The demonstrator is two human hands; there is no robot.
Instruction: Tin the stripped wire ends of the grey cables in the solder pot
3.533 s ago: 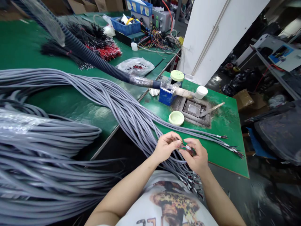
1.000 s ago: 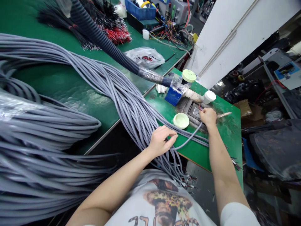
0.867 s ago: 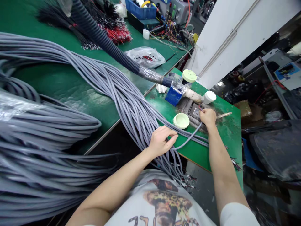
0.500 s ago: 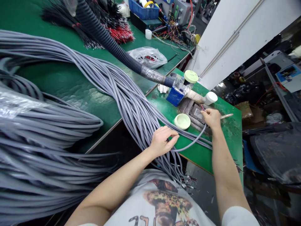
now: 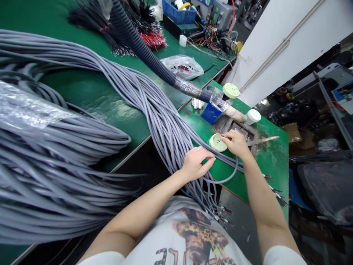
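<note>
My right hand (image 5: 236, 142) pinches the end of a grey cable (image 5: 230, 178). Thin wires (image 5: 220, 134) stick out past its fingers, over a small pale green dish (image 5: 216, 142). On the long bundle of grey cables (image 5: 162, 117) rests my left hand (image 5: 197, 163), its fingers curled and the thumb towards the index finger; whether it grips a cable is hidden. Behind the right hand is a dark square pot (image 5: 239, 127) set in a stained block, with the pale nozzle (image 5: 235, 113) of a ribbed hose above it.
A scraper-like tool (image 5: 263, 140) lies right of the pot. Around it stand a white jar (image 5: 253, 116), a green-lidded jar (image 5: 231, 90) and a blue box (image 5: 211, 112). The ribbed hose (image 5: 146, 55) crosses above the table. Thick cable coils (image 5: 55, 147) fill the left side.
My right hand has moved left, carrying the cable end from the square pot to the pale green dish. My left hand keeps its place on the bundle. The view has shifted slightly.
</note>
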